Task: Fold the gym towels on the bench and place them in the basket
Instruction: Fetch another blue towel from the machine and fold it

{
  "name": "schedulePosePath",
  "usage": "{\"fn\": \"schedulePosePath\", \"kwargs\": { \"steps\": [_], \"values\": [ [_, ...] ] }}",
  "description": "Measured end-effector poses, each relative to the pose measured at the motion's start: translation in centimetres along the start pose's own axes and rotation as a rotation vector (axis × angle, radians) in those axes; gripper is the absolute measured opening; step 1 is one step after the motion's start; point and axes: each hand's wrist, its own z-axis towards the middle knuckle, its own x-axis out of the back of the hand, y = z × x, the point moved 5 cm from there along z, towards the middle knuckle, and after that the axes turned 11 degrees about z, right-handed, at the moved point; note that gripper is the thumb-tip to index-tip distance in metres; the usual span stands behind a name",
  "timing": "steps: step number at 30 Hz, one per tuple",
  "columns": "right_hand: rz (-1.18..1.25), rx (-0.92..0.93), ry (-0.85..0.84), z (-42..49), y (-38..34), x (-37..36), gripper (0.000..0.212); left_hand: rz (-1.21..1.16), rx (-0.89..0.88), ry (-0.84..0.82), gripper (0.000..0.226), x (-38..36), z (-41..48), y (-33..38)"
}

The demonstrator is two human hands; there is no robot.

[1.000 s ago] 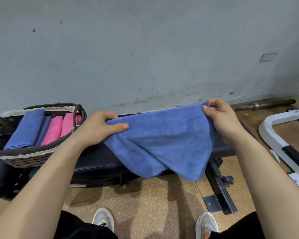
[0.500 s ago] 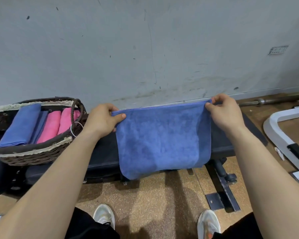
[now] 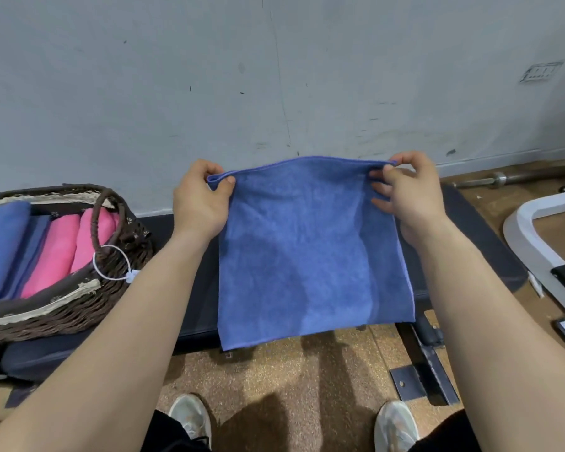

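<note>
A blue towel (image 3: 307, 252) hangs flat in front of the black bench (image 3: 470, 236), doubled over at its top edge. My left hand (image 3: 198, 199) pinches its top left corner and my right hand (image 3: 405, 194) pinches its top right corner. The towel's lower edge hangs below the bench's front side. At the left end of the bench stands a brown wicker basket (image 3: 79, 308) that holds folded blue towels (image 3: 0, 246) and pink towels (image 3: 59, 252) side by side.
A grey wall rises right behind the bench. A metal barbell (image 3: 516, 177) lies on the floor at the back right, and a white equipment frame (image 3: 542, 252) stands at the right. The bench's steel foot (image 3: 421, 370) rests near my shoes on the cork floor.
The towel went from a slack, skewed drape to a flat, squared hang. Both hands rose slightly and hold the top corners level.
</note>
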Motion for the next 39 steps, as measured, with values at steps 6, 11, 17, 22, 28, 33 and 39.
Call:
{"fn": "schedulePosePath", "kwargs": {
  "steps": [6,11,17,22,28,33,39],
  "values": [
    [0.197,0.032,-0.048,0.4,-0.4,-0.7,0.022,0.051,-0.065,0.086,0.007,-0.1,0.4,0.7],
    [0.11,-0.01,-0.015,0.1,-0.6,0.7,0.021,0.149,-0.098,-0.03,0.008,0.2,-0.6,0.2],
    [-0.199,-0.202,-0.025,-1.7,0.9,3.9,0.015,0.362,-0.147,-0.345,0.015,0.2,-3.8,-2.2],
    [-0.579,-0.246,-0.132,-3.1,2.1,6.1,0.017,0.516,-0.293,-0.438,0.018,1.0,-6.2,-2.4],
    [-0.783,-0.246,-0.183,-3.6,2.9,6.8,0.017,0.608,-0.351,-0.466,0.023,0.9,-7.1,-2.3],
    [-0.96,-0.164,-0.231,-3.8,3.1,7.0,0.017,0.728,-0.382,-0.584,0.022,-0.1,-7.7,-2.4],
    [-1.149,-0.157,-0.247,-3.8,4.2,6.7,0.014,0.959,-0.382,-0.786,0.019,-1.4,-8.0,-2.8]
  ]
}}
